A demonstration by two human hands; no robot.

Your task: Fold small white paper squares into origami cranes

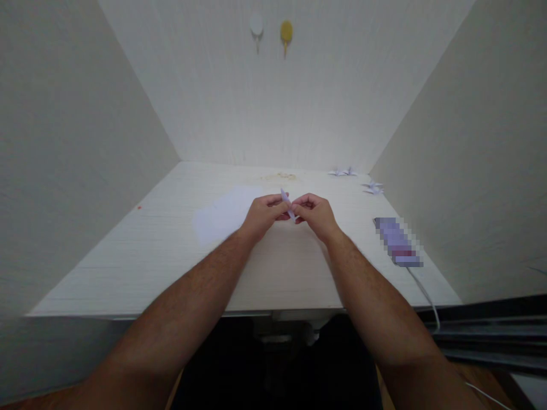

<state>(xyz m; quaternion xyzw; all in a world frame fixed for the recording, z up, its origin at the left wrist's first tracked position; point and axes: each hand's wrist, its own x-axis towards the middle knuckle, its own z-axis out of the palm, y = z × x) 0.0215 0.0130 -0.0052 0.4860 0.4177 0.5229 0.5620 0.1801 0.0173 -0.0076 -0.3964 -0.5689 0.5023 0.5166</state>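
Observation:
Between my two hands, above the middle of the desk, is a small narrow piece of folded white paper, tilted with its pointed tip up and to the left. My left hand grips it, thumb on the near face and fingers behind. From the other side my right hand pinches its lower right edge with thumb and fingertips. Both hands are closed, and the fingertips partly hide the paper. White paper sheets lie flat to the left of my left hand.
Several folded paper cranes stand at the back right, one pair by the wall and another group nearer. A blurred-out phone with a white cable lies at right. Walls enclose the white desk; two hooks hang behind.

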